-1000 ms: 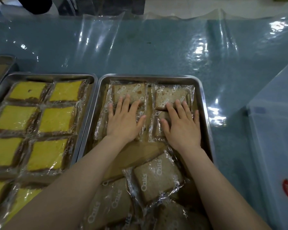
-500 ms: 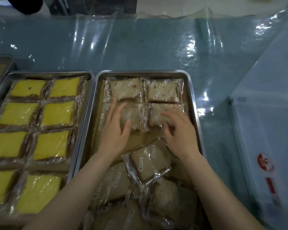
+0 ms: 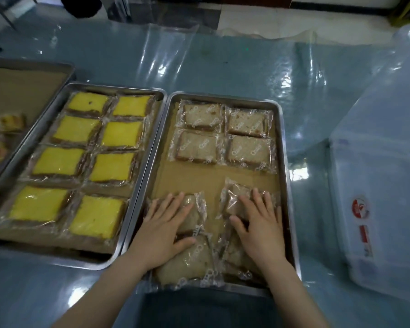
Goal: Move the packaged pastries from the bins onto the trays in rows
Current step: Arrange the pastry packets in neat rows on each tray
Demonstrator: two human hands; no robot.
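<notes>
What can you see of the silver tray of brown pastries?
This rectangular silver metal tray, with raised rim and brown paper liner, lies on the blue plastic-covered table, beside the tray of yellow cakes. Four wrapped brown pastries fill two rows at its far end; looser ones lie nearer, under the left hand and right hand.

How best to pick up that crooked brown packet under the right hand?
Probably from above, pinching the packet across its side edges: it lies flat and tilted on the tray, with bare liner beyond its far end. The right hand rests flat on it.
</notes>
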